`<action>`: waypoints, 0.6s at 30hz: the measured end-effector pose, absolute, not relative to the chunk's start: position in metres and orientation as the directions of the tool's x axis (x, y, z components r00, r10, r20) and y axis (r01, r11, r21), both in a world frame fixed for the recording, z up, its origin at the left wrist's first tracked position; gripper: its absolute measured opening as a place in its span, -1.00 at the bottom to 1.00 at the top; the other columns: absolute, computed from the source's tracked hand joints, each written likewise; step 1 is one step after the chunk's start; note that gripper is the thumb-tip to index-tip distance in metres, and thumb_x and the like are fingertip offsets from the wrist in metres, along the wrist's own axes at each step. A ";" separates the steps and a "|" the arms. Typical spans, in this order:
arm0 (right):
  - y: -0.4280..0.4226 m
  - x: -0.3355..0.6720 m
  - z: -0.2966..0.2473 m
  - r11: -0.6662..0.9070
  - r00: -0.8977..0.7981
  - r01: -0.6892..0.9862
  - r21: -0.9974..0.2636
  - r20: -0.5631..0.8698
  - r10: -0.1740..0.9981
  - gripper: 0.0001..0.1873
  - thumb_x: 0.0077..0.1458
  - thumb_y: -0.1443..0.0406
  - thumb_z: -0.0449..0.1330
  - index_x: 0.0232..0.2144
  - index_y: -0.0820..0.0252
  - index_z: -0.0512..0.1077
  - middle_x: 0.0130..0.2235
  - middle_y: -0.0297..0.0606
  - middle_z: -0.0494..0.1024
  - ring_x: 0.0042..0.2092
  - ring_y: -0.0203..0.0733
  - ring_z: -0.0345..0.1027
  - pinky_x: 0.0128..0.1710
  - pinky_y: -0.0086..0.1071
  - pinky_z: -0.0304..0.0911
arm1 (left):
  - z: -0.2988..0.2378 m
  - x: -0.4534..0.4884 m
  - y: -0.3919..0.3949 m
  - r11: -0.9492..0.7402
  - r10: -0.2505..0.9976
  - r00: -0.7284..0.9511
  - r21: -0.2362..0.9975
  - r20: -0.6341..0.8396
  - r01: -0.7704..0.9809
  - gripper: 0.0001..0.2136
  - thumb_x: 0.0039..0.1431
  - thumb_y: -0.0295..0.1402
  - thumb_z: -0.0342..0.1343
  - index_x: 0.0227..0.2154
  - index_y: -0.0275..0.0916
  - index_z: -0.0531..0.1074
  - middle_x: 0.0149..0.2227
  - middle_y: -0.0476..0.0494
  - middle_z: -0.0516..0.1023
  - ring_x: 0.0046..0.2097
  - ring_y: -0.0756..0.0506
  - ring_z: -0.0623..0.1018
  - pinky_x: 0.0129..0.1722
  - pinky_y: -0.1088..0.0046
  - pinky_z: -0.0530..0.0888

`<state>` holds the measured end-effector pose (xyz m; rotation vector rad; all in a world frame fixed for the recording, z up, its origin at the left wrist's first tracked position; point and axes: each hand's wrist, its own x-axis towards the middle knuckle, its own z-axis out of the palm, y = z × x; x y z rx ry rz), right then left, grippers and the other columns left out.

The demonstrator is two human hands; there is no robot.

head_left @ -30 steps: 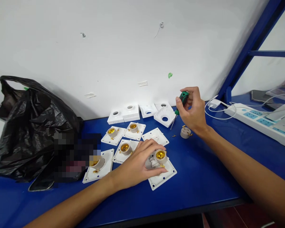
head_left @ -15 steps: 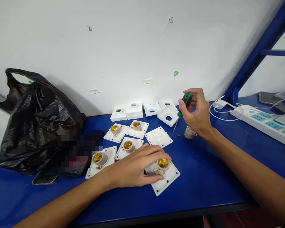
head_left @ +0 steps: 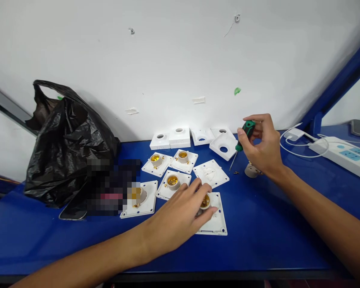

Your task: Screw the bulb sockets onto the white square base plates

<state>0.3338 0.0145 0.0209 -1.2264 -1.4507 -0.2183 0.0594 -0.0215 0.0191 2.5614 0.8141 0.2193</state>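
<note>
My left hand (head_left: 183,212) grips a round lamp socket (head_left: 205,201) with a brass inside, fingers curled round its rim. Under it lies a square white base plate (head_left: 216,222), partly covered by the hand. My right hand (head_left: 262,140) holds a screwdriver (head_left: 245,135) with a green and black handle, its thin shaft pointing down to the left, above the table. Below that hand a loose lamp socket (head_left: 252,171) lies beside small screws (head_left: 236,173). A bare white plate (head_left: 211,173) lies between the hands. Several plates with sockets, such as one lamp holder (head_left: 173,182), stand to the left.
White square covers (head_left: 180,138) with round holes line the wall at the back. A black plastic bag (head_left: 72,148) stands at the left, near a phone (head_left: 73,208) and a blurred dark area. To the right are a power strip (head_left: 342,152) and a white cable (head_left: 306,154).
The base plate under my left hand has turned, with its edges now more in line with the table. My right hand still holds the screwdriver. The whole view has shifted left.
</note>
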 end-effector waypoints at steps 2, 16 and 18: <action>0.014 0.333 0.021 0.432 0.212 0.760 -0.486 0.813 0.542 -0.77 0.24 0.26 0.25 -0.08 0.09 0.34 -0.41 -0.38 0.41 -0.47 -0.28 0.32 -0.54 -0.37 0.17 | 0.019 0.058 -0.018 -0.714 0.583 0.812 0.488 0.020 0.501 -0.75 0.50 -0.18 0.03 0.10 -0.14 0.34 0.04 -0.18 0.44 0.00 -0.28 0.46 -0.02 0.13 0.46; 0.013 0.331 0.023 0.452 0.178 0.766 -0.458 0.826 0.535 -0.78 0.24 0.28 0.24 -0.08 0.10 0.32 -0.43 -0.43 0.37 -0.52 -0.33 0.23 -0.55 -0.37 0.17 | 0.023 0.052 0.016 -0.607 0.354 0.935 0.768 0.029 0.205 -0.63 0.39 -0.39 0.22 0.19 -0.02 0.36 0.18 -0.08 0.48 0.23 -0.16 0.43 0.23 0.30 0.31; 0.013 0.331 0.024 0.453 0.177 0.767 -0.455 0.828 0.533 -0.78 0.24 0.28 0.23 -0.08 0.09 0.32 -0.44 -0.44 0.37 -0.53 -0.34 0.21 -0.55 -0.37 0.17 | 0.025 0.051 0.018 -0.611 0.329 0.944 0.765 0.010 0.205 -0.66 0.43 -0.38 0.18 0.20 -0.02 0.36 0.18 -0.07 0.48 0.21 -0.15 0.43 0.23 0.31 0.30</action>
